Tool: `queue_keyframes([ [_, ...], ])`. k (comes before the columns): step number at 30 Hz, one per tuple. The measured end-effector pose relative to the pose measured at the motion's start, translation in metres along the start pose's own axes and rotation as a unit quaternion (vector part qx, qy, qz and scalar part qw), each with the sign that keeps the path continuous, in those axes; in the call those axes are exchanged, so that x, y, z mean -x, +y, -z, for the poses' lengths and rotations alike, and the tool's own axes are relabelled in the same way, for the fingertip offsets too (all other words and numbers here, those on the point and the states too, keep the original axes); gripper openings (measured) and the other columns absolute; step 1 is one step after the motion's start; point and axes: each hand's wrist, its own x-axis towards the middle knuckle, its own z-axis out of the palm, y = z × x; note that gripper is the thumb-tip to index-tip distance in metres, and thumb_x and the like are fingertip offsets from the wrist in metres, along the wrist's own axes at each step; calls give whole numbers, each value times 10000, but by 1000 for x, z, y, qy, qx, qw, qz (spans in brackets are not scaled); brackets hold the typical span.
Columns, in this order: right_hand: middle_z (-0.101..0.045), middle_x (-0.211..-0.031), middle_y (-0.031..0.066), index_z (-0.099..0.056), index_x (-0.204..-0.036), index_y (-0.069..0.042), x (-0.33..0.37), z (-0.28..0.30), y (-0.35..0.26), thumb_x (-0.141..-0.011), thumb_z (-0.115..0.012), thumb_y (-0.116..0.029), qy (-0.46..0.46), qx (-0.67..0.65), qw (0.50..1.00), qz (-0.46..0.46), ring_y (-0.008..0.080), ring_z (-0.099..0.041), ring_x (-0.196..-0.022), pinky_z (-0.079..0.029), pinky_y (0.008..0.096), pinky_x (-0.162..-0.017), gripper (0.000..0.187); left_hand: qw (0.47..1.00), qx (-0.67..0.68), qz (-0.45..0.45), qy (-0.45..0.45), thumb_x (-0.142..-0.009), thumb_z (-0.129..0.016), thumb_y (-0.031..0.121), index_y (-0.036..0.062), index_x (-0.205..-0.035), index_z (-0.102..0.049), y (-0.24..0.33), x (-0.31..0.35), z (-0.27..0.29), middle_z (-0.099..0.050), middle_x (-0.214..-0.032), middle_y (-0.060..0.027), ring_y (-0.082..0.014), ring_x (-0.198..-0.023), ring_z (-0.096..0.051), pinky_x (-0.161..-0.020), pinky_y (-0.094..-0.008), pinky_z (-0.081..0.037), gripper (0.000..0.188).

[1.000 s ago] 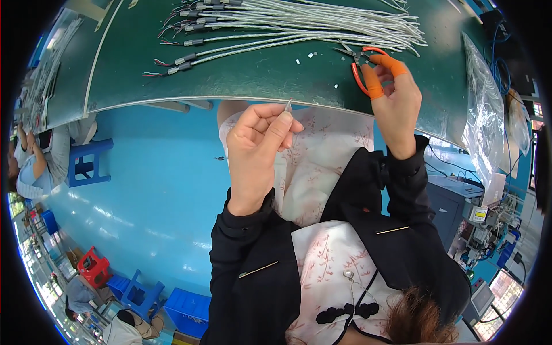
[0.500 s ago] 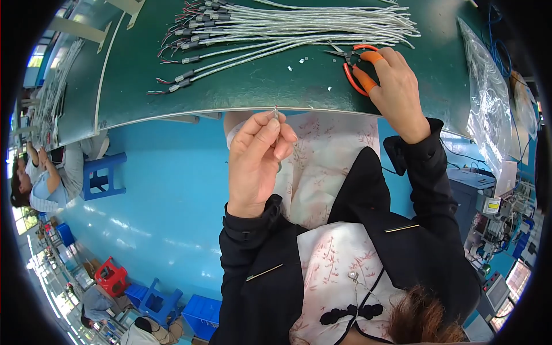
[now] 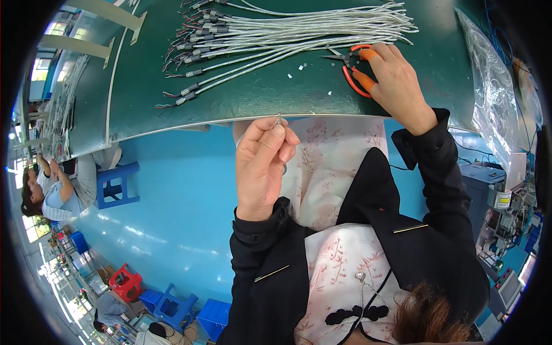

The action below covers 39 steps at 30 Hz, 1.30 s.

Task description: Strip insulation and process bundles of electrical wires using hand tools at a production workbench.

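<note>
My left hand is closed in a pinch just off the table's near edge. Between its thumb and index finger is a cable end; only a small silvery tip shows, and the rest is hidden by the fingers. At the right, my right hand lies over a pair of wire cutters with red-orange handles, thumb on one handle and index finger on the other. Both those fingers wear orange finger covers. The cutters' jaws are spread and point left, low over the table.
Silvery cables with grey sleeves and bared thin wires lie bundled on the green table. White scraps are scattered near the cutters. A clear plastic bag is at the right. A person sits at the far left.
The whole view has shifted slightly, so the table and cables sit a little differently in it. Both hands keep nearly the same pose; the left still pinches, the right stays on the cutters.
</note>
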Motion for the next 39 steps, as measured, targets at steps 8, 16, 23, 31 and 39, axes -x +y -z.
queue_keyframes([
  [8,-615,-914,87,-625,-1004,-6,-5,13,2,-794,-673,-90,1,-83,996,-14,237,-603,-811,-484,312,-684,232,999,17,31,-6,-933,-518,110,12,-995,-569,3,-5,-2,-604,-810,-64,-73,-573,-378,-552,-226,-307,127],
  [16,-646,-902,44,-629,-1021,-3,-7,23,-57,-831,-621,-26,-107,-568,806,-130,102,-589,-778,-463,243,-661,191,999,-9,30,-23,-936,-519,119,12,-997,-576,1,-14,-7,-615,-811,-68,-71,-573,-383,-540,-226,-304,136],
  [23,-631,-891,73,-620,-1010,10,-16,22,-57,-804,-651,-23,-54,-472,870,-133,148,-602,-766,-468,262,-656,211,998,-53,-20,16,-909,-561,87,15,-1024,-581,-2,-13,-5,-629,-834,-72,-86,-609,-445,-579,-219,-358,137],
  [31,-587,-907,132,-606,-941,18,-5,3,-5,-743,-700,-49,33,-97,995,-9,297,-580,-789,-472,334,-672,229,987,-134,-67,65,-868,-609,22,-9,-1013,-597,1,-13,-1,-664,-886,-100,-96,-762,-577,-680,-213,-447,148],
  [39,-571,-859,120,-587,-867,13,-16,4,0,-727,-709,-71,-26,-83,996,26,319,-554,-767,-462,365,-666,204,967,-211,-120,77,-874,-612,36,-24,-1019,-607,11,-10,-1,-668,-905,-96,-98,-815,-602,-707,-206,-459,157],
])
